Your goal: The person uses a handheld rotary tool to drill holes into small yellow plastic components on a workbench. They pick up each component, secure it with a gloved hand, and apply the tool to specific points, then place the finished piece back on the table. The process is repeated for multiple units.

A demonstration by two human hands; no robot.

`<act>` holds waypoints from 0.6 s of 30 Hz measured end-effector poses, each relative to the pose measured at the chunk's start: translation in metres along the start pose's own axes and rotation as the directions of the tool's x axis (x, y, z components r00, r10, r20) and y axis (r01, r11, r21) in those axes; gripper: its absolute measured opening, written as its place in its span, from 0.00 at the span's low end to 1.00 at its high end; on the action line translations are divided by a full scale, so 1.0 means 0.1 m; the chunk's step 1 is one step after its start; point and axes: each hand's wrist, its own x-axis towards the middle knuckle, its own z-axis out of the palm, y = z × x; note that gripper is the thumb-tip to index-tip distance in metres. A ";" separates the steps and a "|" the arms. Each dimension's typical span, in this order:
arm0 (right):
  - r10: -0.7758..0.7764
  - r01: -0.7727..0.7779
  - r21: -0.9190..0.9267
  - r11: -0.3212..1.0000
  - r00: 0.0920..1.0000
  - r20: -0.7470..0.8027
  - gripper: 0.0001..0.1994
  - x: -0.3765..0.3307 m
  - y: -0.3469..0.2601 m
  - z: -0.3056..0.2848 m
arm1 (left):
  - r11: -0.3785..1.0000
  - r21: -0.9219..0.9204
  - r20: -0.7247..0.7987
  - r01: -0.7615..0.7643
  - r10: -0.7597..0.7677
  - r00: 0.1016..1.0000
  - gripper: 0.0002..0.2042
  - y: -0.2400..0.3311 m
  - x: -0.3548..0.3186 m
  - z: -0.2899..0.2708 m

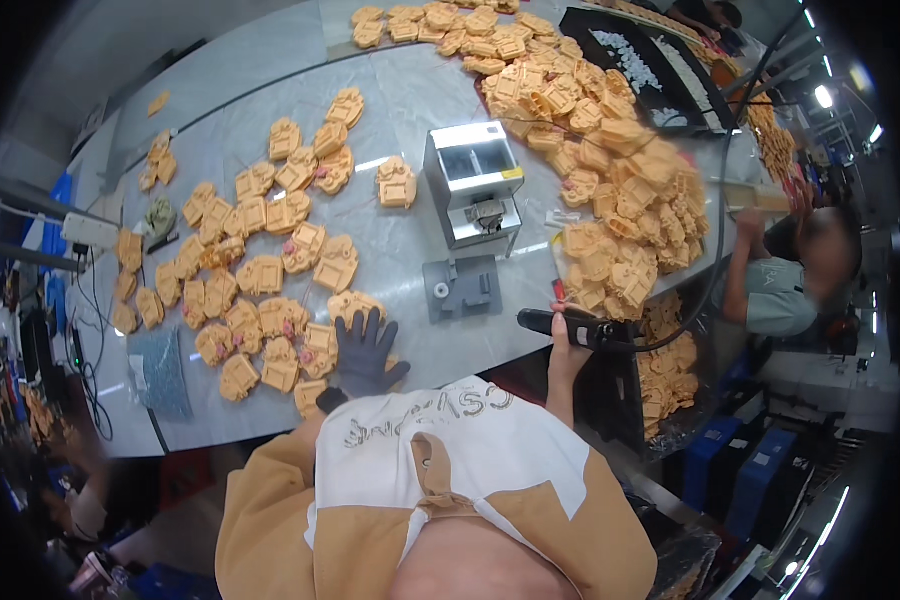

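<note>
My left hand [366,354], in a dark grey glove, lies with its fingers spread at the near edge of a group of orange plastic housings [288,215]. Its fingertips touch one housing [354,303], and the palm partly covers others. Bare-skinned, my right hand [564,345] is closed around a black corded electric screwdriver [590,332] at the table's right front edge. Between the hands sits a grey fixture block [462,290] with a round white piece on it. Behind that block stands a silver box-shaped screw feeder [473,185].
A large heap of orange housings [620,200] covers the table's right side. The screwdriver's black cable [705,290] curves up on the right. A bag of bluish material [160,372] lies at the left front. A co-worker [785,270] sits at the right, beyond a black tray [640,65] of white pieces.
</note>
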 end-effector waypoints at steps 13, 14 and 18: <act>0.149 -0.155 -0.048 0.987 0.983 -0.109 0.28 0.31 0.49 0.35 | 0.991 -0.127 -0.246 0.037 -0.068 0.967 0.25 -0.35 0.44 -0.43; 0.171 -0.173 -0.007 0.985 0.976 -0.133 0.29 0.35 0.52 0.39 | 0.989 -0.147 -0.282 0.012 -0.054 0.958 0.26 -0.34 0.66 -0.60; 0.215 -0.248 -0.143 0.958 0.953 -0.214 0.29 0.40 0.88 0.30 | 0.958 -0.252 -0.390 -0.141 0.033 0.920 0.31 -0.72 2.17 -1.35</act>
